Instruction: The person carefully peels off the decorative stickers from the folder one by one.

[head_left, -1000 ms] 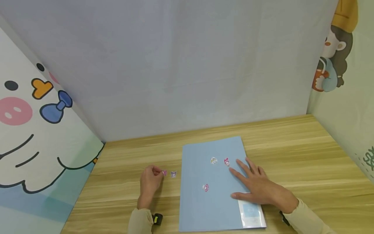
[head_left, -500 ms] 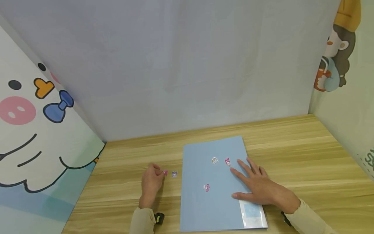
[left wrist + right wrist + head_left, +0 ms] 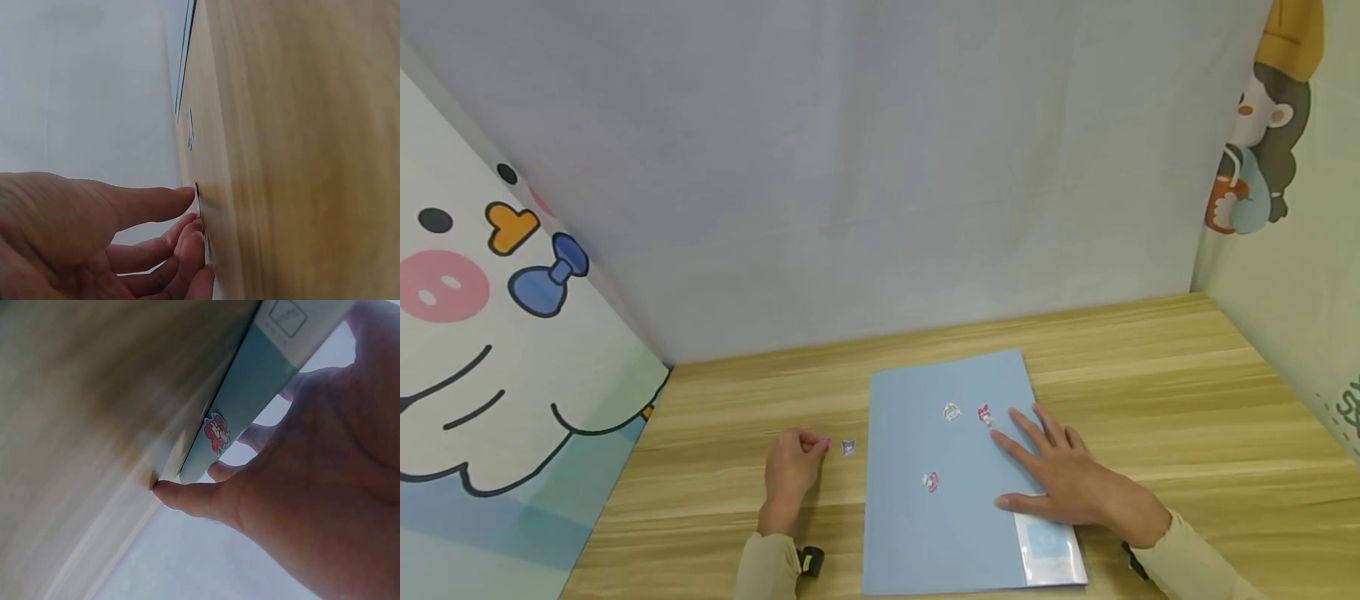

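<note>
Five small flat cartoon stickers (image 3: 931, 482), one light-blue rectangular folder (image 3: 943, 533), two bare hands (image 3: 792, 473) and one yellowish wood-grain table (image 3: 1180, 400) show.

Back wall (image 3: 880, 167): grey-white, cloth-like, faint vertical folds
Left panel (image 3: 475, 562): printed white cartoon (image 3: 535, 383), pink snout (image 3: 463, 300), blue bow (image 3: 541, 292)
Right panel (image 3: 1285, 333): pale green, long-haired cartoon figure (image 3: 1251, 196)
Tabletop (image 3: 1150, 383): yellow-brown wood grain
Light: soft, even

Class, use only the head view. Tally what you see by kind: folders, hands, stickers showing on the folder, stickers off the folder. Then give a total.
Folder: 1
Hands: 2 (left hand, right hand)
Stickers showing on the folder: 3 (yellow-and-white sticker, upper pink sticker, lower pink sticker)
Stickers off the folder: 2 (purple sticker, pink sticker at the left fingertips)
Total: 8
</note>
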A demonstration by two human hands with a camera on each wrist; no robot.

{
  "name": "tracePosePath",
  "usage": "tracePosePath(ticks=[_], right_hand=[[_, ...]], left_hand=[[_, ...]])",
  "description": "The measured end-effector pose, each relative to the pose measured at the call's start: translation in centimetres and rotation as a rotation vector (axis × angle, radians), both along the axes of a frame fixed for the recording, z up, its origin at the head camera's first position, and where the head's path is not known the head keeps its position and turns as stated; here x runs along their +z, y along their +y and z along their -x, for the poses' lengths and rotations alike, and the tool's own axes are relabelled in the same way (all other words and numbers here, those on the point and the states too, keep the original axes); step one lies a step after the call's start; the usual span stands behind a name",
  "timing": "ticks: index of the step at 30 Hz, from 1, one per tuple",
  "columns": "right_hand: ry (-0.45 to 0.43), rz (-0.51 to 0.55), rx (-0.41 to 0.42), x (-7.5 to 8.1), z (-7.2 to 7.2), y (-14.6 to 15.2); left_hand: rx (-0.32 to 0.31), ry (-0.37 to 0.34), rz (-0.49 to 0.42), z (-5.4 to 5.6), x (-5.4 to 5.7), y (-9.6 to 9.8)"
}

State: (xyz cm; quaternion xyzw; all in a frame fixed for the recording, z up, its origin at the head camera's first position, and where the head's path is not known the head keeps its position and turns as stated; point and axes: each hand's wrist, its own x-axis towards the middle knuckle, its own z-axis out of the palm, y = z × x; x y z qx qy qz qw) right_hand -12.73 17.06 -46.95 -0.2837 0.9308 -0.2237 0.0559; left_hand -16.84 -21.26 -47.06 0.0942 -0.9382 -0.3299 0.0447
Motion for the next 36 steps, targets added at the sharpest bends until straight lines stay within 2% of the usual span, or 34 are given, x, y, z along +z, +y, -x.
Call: tracePosePath(ticks=[7,15,21,28,32,36], right_hand=[[0.003,0.005,-0.003,-0.1,0.0,0.0],[-0.002,-0.001,-0.001,-0.1,0.0,0.1],[-0.006,-0.001,-0.001,-0.1,0.1,0.1],[-0.005,0.007,-0.002,0.0,0.0,0.2],[0.002,0.009,-0.005,-0.1,0.0,0.2],[0.003,0.008,-0.006,0.0,0.0,0.1]], left_hand=[[0.015,-0.018,0.021,-0.2,0.1,0.4],[0.007,0.070,0.083,-0.4,0.0,2.0],[-0.055,0.041,0.042,-0.7,0.6,3.0],[-0.118,0.083,0.020,-1.3,1.2,4.6],[-0.138,0.090,0.011,-1.5,1.1,5.5],[-0.185,0.103,0.006,-1.8,0.7,6.3]])
